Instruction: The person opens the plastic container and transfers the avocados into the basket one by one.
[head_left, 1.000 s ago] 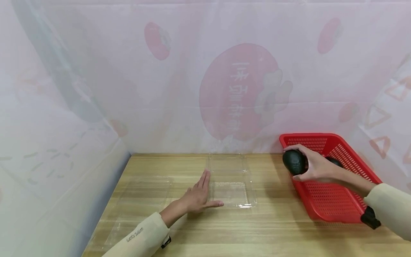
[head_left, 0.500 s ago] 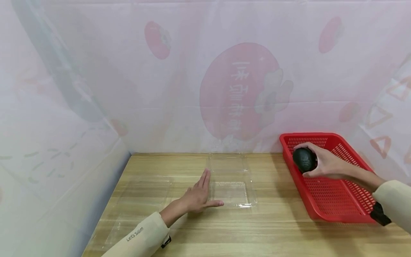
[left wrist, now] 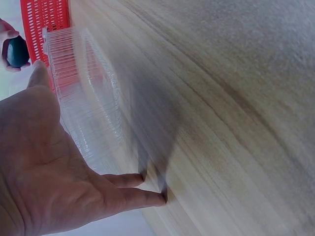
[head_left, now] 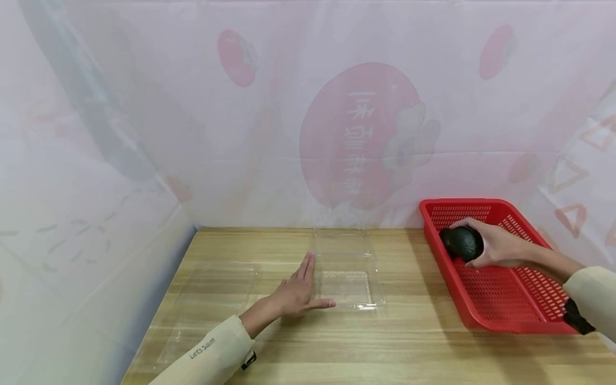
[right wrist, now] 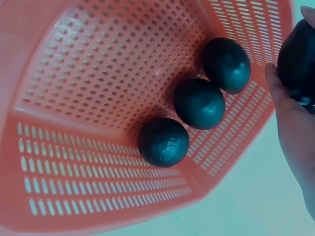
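Observation:
My right hand [head_left: 498,245] grips a dark green avocado [head_left: 467,243] over the left far part of the red basket [head_left: 474,318]. At the edge of the right wrist view, fingers curve round the held avocado [right wrist: 298,64], and several more lie in the basket, one of them the avocado [right wrist: 163,142] nearest the corner. My left hand [head_left: 293,297] lies beside a clear plastic clamshell box [head_left: 345,289], fingers extended along its left side. In the left wrist view two fingertips [left wrist: 160,198] of that hand meet the wooden table.
Another clear plastic sheet or box [head_left: 212,299] lies at the left of the wooden table [head_left: 337,347], its outline faint. A printed cloth [head_left: 240,160] hangs behind and along both sides. The basket stands at the right, near the back cloth.
My right hand has moved right with the avocado, from the basket's left rim to over its inside, and slightly lower at the end. The left hand has stayed in place.

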`<state>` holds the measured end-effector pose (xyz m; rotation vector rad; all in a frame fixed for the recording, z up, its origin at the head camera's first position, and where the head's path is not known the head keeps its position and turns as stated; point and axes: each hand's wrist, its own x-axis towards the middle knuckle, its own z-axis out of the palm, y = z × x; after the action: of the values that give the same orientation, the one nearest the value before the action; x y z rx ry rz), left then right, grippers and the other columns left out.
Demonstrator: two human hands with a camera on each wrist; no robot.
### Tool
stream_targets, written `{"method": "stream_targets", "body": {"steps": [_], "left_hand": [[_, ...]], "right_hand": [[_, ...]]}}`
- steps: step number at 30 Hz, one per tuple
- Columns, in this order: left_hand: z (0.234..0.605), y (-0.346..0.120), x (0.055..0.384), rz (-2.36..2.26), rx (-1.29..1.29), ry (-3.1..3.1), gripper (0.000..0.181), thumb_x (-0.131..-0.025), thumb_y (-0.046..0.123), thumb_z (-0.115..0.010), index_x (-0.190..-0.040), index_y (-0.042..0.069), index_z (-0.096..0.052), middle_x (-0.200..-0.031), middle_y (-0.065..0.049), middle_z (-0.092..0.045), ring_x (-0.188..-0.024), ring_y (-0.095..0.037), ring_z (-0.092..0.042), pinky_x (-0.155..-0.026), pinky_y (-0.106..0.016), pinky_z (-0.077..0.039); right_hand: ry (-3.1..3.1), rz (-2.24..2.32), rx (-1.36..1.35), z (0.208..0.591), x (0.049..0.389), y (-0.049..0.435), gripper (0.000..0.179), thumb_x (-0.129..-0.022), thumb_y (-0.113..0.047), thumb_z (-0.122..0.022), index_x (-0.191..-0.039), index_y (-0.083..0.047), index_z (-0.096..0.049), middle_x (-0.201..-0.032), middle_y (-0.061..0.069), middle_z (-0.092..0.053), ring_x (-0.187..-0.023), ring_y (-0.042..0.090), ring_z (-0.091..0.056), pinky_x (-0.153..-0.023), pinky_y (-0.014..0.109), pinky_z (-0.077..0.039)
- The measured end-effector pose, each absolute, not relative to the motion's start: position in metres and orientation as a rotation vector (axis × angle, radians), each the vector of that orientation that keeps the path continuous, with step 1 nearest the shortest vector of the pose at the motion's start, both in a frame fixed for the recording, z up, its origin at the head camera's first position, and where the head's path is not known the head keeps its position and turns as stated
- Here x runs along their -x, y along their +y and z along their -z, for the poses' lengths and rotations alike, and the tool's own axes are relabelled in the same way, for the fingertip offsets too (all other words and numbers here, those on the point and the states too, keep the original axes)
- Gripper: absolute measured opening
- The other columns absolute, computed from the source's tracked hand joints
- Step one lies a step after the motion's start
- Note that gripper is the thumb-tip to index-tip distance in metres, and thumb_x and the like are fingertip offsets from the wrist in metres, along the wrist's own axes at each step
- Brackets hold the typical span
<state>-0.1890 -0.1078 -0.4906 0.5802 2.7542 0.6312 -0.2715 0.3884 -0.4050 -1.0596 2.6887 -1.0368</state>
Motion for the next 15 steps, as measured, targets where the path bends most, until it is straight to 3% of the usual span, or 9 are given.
{"method": "stream_targets", "body": {"steps": [15], "left_hand": [[0.493,-0.112,0.188,-0.653,-0.590,2.770,0.124,-0.095,0.066,-0.069,-0.167,-0.007,0.002,-0.175,-0.028,0.002,-0.154,-0.052,-0.029,-0.104,-0.079,-0.040]], "right_hand": [[2.612,0.835,1.097,0.425,0.273,0.400,0.080,-0.067,-0.002,-0.095,-0.134,0.002,-0.052,-0.122,0.020,-0.062,-0.091,0.002,-0.056,-0.069,0.026,-0.053]]}}
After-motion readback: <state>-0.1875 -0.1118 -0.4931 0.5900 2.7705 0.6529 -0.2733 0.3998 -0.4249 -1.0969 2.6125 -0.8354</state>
